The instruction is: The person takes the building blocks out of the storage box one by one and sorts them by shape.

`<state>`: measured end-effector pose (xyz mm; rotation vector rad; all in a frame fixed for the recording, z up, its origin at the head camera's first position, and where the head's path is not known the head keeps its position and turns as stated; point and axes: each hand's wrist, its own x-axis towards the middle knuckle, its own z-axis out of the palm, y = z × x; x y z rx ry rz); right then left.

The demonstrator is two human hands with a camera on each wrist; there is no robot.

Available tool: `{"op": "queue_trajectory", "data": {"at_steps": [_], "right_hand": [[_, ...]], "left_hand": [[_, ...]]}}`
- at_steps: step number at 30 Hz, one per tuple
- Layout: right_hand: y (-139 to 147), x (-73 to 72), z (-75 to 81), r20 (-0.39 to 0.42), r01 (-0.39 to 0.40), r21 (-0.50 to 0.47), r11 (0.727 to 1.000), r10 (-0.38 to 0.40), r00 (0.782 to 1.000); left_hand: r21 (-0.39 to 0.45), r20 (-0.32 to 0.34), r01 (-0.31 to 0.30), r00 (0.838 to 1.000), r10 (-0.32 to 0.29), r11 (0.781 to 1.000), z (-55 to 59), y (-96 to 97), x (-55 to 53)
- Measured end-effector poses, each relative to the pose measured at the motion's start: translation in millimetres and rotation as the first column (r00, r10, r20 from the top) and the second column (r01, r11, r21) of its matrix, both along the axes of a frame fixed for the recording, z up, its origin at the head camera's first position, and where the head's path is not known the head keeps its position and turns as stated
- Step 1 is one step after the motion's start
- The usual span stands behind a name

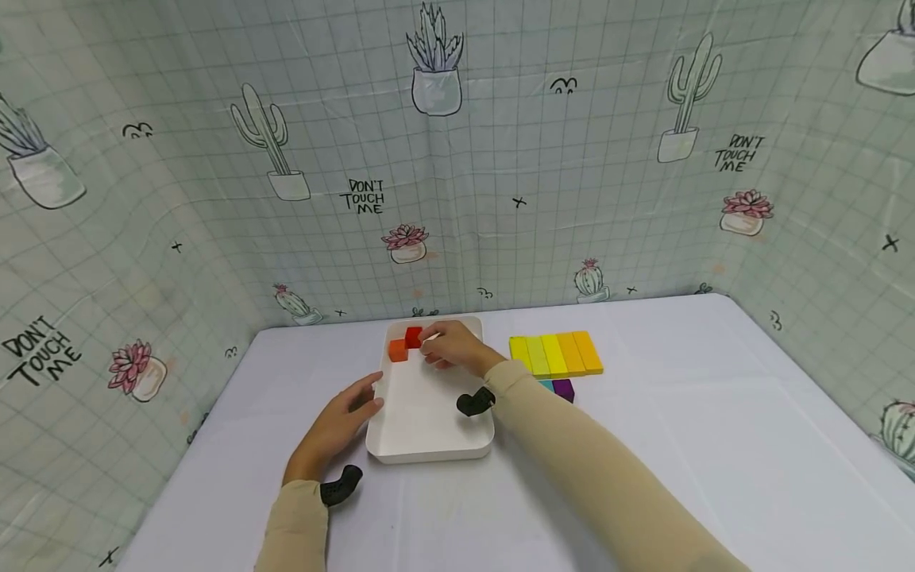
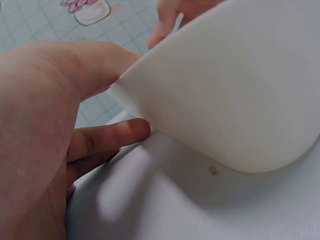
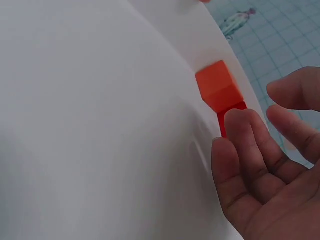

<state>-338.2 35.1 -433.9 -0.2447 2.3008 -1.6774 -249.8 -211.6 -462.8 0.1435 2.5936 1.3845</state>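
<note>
A shallow white tray (image 1: 429, 421) lies on the table. In its far left corner sit an orange block (image 1: 398, 350) and a red block (image 1: 413, 337), side by side; the right wrist view shows the orange block (image 3: 220, 86) against the tray wall. My right hand (image 1: 456, 347) is over the tray beside the red block, its fingers loosely bent and thumb apart; they partly cover the red block (image 3: 225, 125) in the right wrist view. Against the tray's left side rests my left hand (image 1: 341, 419), thumb at the rim and a finger touching the outer wall (image 2: 220, 100).
Right of the tray lies a row of blocks (image 1: 556, 355) running from yellow-green to orange-yellow. Nearer, a teal block (image 1: 546, 384) and a purple block (image 1: 564, 390) are partly hidden by my right sleeve (image 1: 572, 437). A patterned cloth (image 1: 486, 159) hangs behind the table.
</note>
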Motion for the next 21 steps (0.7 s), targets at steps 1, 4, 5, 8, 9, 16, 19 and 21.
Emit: {"op": "queue_trajectory", "data": {"at_steps": [1,4,5,8,9,16,19,21], "right_hand": [[-1.5,-0.9,0.4,-0.004,0.003,0.0,1.0,-0.003,1.0],[-5.5,-1.7,0.4,-0.007,0.013,0.021,1.0,-0.013,1.0],[-6.8,-1.9,-0.4,-0.006,0.018,0.029,0.999,-0.018,1.0],[-10.4,-1.9,-2.7,-0.003,0.028,0.05,0.998,-0.028,1.0],[-11.7,-2.3,-3.7,-0.004,0.029,0.049,0.998,-0.029,1.0],[-20.4,-2.5,-4.5,-0.035,0.016,0.046,0.999,-0.014,0.999],[-24.2,-2.3,-4.1,-0.06,0.0,0.046,0.999,0.003,0.998],[-26.4,-3.1,-3.5,-0.075,-0.007,0.047,0.999,0.01,0.997]], "left_hand": [[0.009,0.002,-0.001,1.0,0.001,1.0,0.4,0.0,-0.5],[0.019,0.005,-0.003,1.0,0.003,1.0,1.0,-0.1,-0.4],[0.018,0.006,-0.004,1.0,0.004,1.0,0.9,-0.1,0.1],[0.01,0.008,-0.007,1.0,0.007,1.0,-0.7,-0.5,1.5],[0.012,0.009,-0.01,1.0,0.01,1.0,-1.3,-0.6,1.9],[0.012,-0.025,-0.009,1.0,0.01,1.0,-1.2,-0.5,2.4],[0.019,-0.034,-0.012,0.999,0.012,1.0,-0.6,-0.4,3.2],[0.019,-0.046,-0.008,0.999,0.008,1.0,-0.2,-0.3,3.2]]}}
